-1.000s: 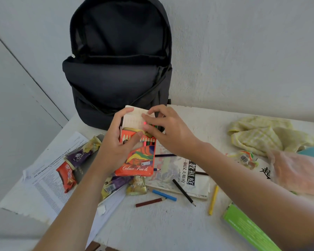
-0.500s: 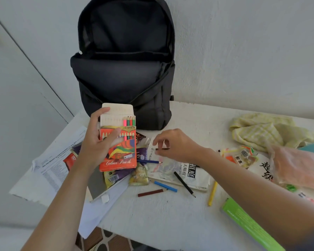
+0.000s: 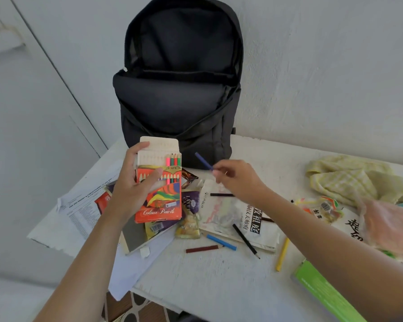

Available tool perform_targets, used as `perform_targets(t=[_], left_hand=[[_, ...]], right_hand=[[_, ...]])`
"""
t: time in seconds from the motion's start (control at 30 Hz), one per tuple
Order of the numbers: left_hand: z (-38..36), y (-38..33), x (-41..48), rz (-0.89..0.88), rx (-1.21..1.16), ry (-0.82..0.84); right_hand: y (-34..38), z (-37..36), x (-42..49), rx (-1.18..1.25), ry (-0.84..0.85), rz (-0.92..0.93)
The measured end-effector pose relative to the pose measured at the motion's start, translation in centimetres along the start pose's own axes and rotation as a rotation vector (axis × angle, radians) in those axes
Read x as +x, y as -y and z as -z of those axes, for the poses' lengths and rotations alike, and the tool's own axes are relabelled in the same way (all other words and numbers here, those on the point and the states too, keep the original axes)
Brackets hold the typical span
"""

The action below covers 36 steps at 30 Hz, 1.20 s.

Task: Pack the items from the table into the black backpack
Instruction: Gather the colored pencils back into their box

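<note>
Head: left hand [image 3: 130, 189] grips box [image 3: 165, 205]; right hand [image 3: 237, 180], pencil [image 3: 203, 160].

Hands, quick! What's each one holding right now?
Left hand: closed around the orange cardboard colour pencil box.
Right hand: fingers pinching a dark blue colour pencil.

Left hand [image 3: 135, 182] in a curled grip — right hand [image 3: 237, 180] in a fingertip pinch

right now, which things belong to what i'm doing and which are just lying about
Job in hand: colour pencil box in left hand, blue pencil in right hand, loose brown pencil, black backpack.
Lying about: yellow cloth, snack packet, printed sheet, green book.
</note>
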<state>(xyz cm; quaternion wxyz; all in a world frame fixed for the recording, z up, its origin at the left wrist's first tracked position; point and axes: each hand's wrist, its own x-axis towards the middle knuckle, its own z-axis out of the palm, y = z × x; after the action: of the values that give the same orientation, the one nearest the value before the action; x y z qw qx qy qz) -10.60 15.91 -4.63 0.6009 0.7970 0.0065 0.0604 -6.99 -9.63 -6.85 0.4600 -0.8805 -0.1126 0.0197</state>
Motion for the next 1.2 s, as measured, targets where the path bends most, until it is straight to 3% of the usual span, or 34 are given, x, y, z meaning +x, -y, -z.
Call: perform_targets(t=[0.1, 0.17, 0.37, 0.63, 0.83, 1.1, 1.2], left_hand=[[-1.0, -0.4, 0.6, 0.004, 0.043, 0.081], [-1.8, -0.8, 1.0, -0.002, 0.072, 0.145], [-4.1, -2.7, 1.3, -0.054, 0.085, 0.29], [-5.3, -4.3, 0.3, -0.131, 0.097, 0.406], [-5.2, -4.1, -0.2, -0.176, 0.133, 0.368], [-4.4, -4.3, -1.1, -0.112, -0.019, 0.295], [-4.4, -4.6, -1.3, -0.112, -0.059, 0.279]], right_hand=[[1.6, 1.3, 0.1, 0.396, -0.159, -0.023], [2.7, 2.0, 0.0, 0.531, -0.196, -0.005], [3.4, 3.2, 0.3, 0.553, -0.149, -0.012], [3.7, 3.7, 0.8, 0.445, -0.321, -0.012], [4.6, 3.5, 0.6, 0.178, -0.277, 0.248], [4.4, 3.5, 1.4, 0.322, -0.308, 0.18], [4.4, 3.4, 1.0, 0.327, -0.221, 0.207]])
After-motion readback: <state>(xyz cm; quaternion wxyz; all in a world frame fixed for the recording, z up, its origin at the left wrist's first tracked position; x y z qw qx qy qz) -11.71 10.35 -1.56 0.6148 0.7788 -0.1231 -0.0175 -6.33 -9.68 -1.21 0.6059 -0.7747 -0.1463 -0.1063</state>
